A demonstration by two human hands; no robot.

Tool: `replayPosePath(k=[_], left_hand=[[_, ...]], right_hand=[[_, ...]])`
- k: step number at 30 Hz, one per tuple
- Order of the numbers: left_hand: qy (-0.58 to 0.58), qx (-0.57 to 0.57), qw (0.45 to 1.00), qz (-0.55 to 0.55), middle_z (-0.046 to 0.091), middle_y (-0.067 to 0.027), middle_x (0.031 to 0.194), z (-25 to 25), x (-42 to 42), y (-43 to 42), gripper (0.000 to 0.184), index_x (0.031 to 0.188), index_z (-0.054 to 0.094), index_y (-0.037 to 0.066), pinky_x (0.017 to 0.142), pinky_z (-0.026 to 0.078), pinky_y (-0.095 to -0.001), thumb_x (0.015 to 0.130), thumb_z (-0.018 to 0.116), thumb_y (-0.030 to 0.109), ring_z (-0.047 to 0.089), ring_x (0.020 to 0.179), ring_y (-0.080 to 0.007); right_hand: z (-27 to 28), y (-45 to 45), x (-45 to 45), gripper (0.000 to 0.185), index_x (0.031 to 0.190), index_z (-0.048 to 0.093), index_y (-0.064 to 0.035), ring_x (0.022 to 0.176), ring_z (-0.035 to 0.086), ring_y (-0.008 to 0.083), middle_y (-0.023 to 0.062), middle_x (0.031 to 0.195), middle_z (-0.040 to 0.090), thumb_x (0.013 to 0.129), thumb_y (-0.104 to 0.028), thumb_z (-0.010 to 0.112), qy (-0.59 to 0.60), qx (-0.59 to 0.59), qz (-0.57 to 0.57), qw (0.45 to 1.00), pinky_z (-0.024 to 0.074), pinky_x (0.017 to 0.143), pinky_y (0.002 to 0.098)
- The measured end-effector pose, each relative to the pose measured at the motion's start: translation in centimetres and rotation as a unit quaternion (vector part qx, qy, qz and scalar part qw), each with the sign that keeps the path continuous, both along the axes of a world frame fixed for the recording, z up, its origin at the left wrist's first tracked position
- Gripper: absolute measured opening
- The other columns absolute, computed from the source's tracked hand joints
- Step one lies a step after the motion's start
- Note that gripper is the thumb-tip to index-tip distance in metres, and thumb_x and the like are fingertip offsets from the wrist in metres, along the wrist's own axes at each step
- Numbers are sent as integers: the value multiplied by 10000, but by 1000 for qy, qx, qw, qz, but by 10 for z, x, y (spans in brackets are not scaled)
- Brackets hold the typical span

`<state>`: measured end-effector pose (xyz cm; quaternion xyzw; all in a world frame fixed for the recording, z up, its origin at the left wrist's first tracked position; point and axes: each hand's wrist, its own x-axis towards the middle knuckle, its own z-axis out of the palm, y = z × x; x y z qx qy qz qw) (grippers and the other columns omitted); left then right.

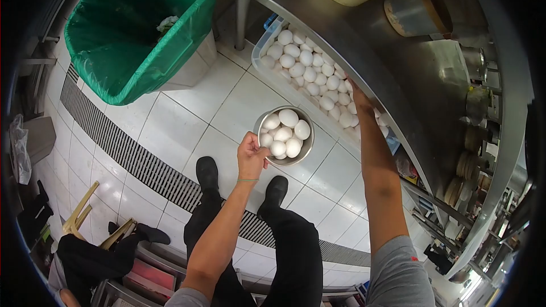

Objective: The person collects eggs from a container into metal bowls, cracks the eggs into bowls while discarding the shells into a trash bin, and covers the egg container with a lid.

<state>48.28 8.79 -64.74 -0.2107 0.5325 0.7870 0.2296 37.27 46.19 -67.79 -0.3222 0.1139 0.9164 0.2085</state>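
Observation:
My left hand (251, 156) is closed on the near left rim of a round metal bowl (307, 150). Several white eggs (288, 117) are heaped in the bowl, above the tiled floor. To the right, a clear plastic bin (259, 66) full of white eggs (311, 74) sits partly beneath a metal shelf. Over that bin my right arm reaches in, and my right hand (358, 92) is among the eggs beside the shelf edge. Its fingers are mostly hidden, so whether they hold an egg does not show.
A trash bin with a green liner (133, 74) stands at upper left. The metal shelf (318, 28) with buckets (418, 11) overhangs the egg bin. A floor drain grate (153, 165) runs behind my feet. At lower left another person's legs (96, 256) are near a chair.

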Motion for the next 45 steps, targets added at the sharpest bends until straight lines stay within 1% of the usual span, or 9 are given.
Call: replayPosePath(k=[2,5,15,18,22,28,30,39,45], left_hand=[[0,4,1000,0,512,-33,659,-1,1,2,313,772,372,96,330,358,-219,707,581,-129,470,435,-89],[-1,4,1000,-10,507,-33,659,-1,1,3,314,768,369,94,326,357,-220,702,575,-133,460,433,-88],[-5,9,1000,-10,478,-28,657,1,5,5,307,750,356,88,326,348,-236,699,564,-132,441,425,-92],[-9,4,1000,-19,454,-17,658,3,7,6,299,746,349,86,332,351,-240,710,554,-129,433,424,-88],[-19,-1,999,-27,461,-19,651,4,8,6,295,752,354,84,331,362,-240,710,552,-130,461,423,-93],[-7,-7,999,-45,480,-23,654,7,10,8,303,770,373,86,337,375,-233,743,603,-110,487,426,-90],[-2,-8,999,-45,478,-20,653,8,12,10,307,770,373,88,339,375,-231,751,611,-105,480,427,-84],[25,-17,999,-42,505,-9,666,10,14,11,278,766,391,89,345,386,-214,754,585,-110,480,449,-70],[18,0,999,-42,464,-12,640,15,6,1,266,764,374,81,350,371,-230,731,560,-108,452,428,-74]], right_hand=[[-21,18,4,728,1461,372,-52,1429,260,290,111,1527,349,924,-502,573,190,-497,-159,832,227,1175,456],[-38,25,9,746,1480,342,-57,1437,230,314,105,1548,311,919,-489,574,343,-891,-283,95,206,1182,514],[21,-20,30,592,1192,637,-58,1066,617,301,111,1178,659,753,-418,801,263,-953,-148,26,461,962,397],[57,-68,43,339,994,704,-55,810,654,239,97,862,694,763,-279,810,314,-869,-289,-249,521,812,343],[73,-82,67,435,1030,686,-48,905,635,284,134,1049,648,684,-248,856,263,-854,-339,-294,519,811,375],[117,-113,105,405,976,701,-70,1070,582,290,147,1283,516,628,-173,880,157,-948,-220,-168,521,842,389],[132,-139,119,387,969,710,-88,1115,569,293,163,1261,532,634,-180,881,165,-895,-288,-299,511,873,397],[104,-241,126,451,1044,711,-43,990,658,284,195,1128,643,712,-325,828,187,-855,-352,-332,540,780,373],[112,-234,124,438,1088,676,-17,830,684,272,160,947,685,801,-334,765,231,-741,-398,-489,545,703,352]])
